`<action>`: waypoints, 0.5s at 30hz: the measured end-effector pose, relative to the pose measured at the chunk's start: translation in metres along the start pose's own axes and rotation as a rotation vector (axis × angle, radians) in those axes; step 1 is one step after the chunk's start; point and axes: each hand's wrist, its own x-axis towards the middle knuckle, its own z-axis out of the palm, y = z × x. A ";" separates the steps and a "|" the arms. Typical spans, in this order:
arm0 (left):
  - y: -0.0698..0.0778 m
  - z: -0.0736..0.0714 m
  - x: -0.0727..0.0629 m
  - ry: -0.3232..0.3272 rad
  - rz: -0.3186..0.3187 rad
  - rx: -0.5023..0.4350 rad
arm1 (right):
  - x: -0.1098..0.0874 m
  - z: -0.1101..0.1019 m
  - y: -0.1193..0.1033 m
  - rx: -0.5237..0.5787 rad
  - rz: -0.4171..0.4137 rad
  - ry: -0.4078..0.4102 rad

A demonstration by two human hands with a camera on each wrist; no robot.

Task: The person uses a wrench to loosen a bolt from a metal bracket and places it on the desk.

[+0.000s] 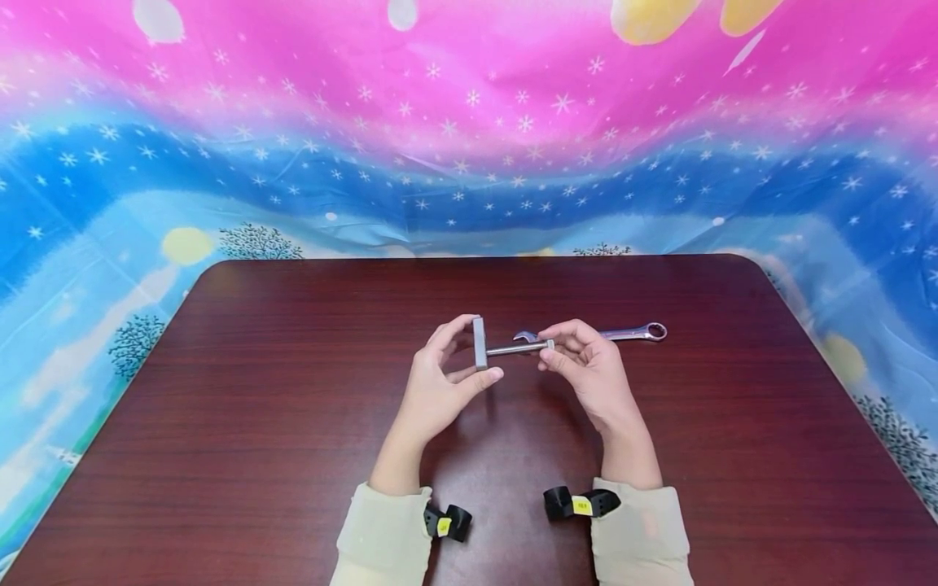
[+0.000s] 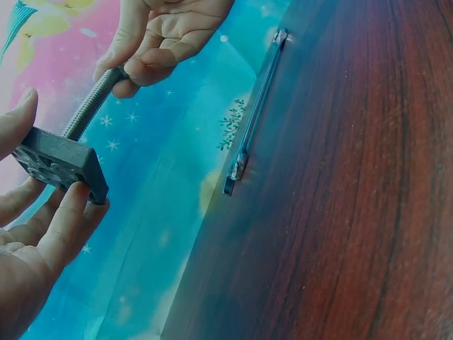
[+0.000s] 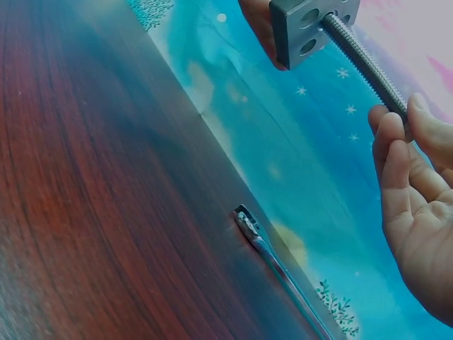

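Between the thumb and fingers of my left hand [image 1: 438,382] is a grey metal block [image 1: 479,343], held by its edges above the table. Round holes show in the face of the block [image 3: 306,32] in the right wrist view. A long threaded bolt [image 1: 516,349] sticks out of one hole toward the right. My right hand [image 1: 595,370] pinches the bolt's far end, its head mostly covered by the fingertips. In the left wrist view the bolt [image 2: 92,106] runs from the block [image 2: 64,159] up to the right fingers.
A combination wrench [image 1: 632,334] lies on the dark red wooden table [image 1: 256,407] behind the right hand, which hides part of it. Beyond the table's far edge hangs a colourful printed cloth [image 1: 454,163]. Black wrist cameras [image 1: 449,523] sit at both cuffs.
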 end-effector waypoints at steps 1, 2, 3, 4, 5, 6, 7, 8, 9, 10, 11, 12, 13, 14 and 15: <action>0.000 0.000 0.000 0.002 0.001 0.001 | 0.000 0.000 0.000 0.003 0.000 0.002; 0.000 0.000 0.000 0.005 0.002 0.003 | 0.000 0.000 0.000 0.005 0.000 0.004; -0.001 0.000 0.000 0.008 0.001 0.007 | -0.001 0.000 0.000 0.006 0.000 0.007; -0.001 0.000 0.000 0.009 0.002 0.009 | -0.001 0.000 0.000 0.006 0.001 0.009; -0.001 0.000 0.000 0.010 0.002 0.012 | -0.001 0.000 0.000 0.000 0.003 0.012; -0.001 0.000 0.000 0.010 0.002 0.013 | -0.001 0.000 -0.001 -0.008 0.006 0.015; -0.002 0.000 0.000 0.010 0.001 0.015 | -0.001 0.000 -0.001 -0.017 0.009 0.017; -0.002 0.001 0.000 0.011 0.002 0.015 | -0.001 0.000 -0.002 -0.028 0.009 0.020; -0.003 0.001 0.000 0.013 0.003 0.015 | -0.001 0.000 -0.002 -0.035 0.011 0.023; -0.003 0.002 0.000 0.013 0.002 0.014 | 0.000 0.000 -0.002 -0.044 0.013 0.025; -0.004 0.002 0.001 0.013 0.001 0.013 | 0.000 -0.001 -0.003 -0.055 0.017 0.027; -0.005 0.002 0.001 0.015 0.000 0.014 | 0.000 -0.001 -0.003 -0.060 0.020 0.029; -0.006 0.003 0.001 0.019 -0.001 0.016 | 0.000 -0.001 -0.003 -0.065 0.024 0.030; -0.006 0.003 0.001 0.022 0.000 0.015 | 0.001 -0.001 -0.003 -0.065 0.026 0.030; -0.007 0.003 0.002 0.023 -0.002 0.016 | 0.001 -0.001 -0.003 -0.067 0.030 0.030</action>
